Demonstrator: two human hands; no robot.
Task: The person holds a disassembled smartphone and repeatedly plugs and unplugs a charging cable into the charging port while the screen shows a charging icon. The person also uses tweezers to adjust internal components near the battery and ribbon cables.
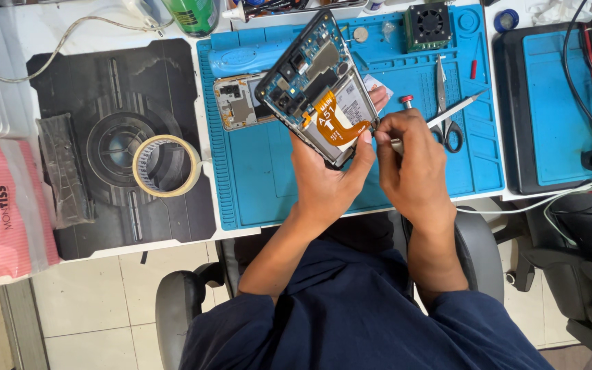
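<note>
Opened phone, both hands gripping lower edge

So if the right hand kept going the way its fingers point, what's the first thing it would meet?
The right hand points left, fingertips already at the lower edge of the opened phone, by the orange flex cable and the left hand's thumb. Likely the phone first; depth unclear.

A white bench stands over a floor of pale square tiles. A grey-armed chair sits below it, in even light.

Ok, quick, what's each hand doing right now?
Left hand: closed, holding the opened phone.
Right hand: closed, fingers pinching at the phone's lower edge; contents cannot be told.
</note>
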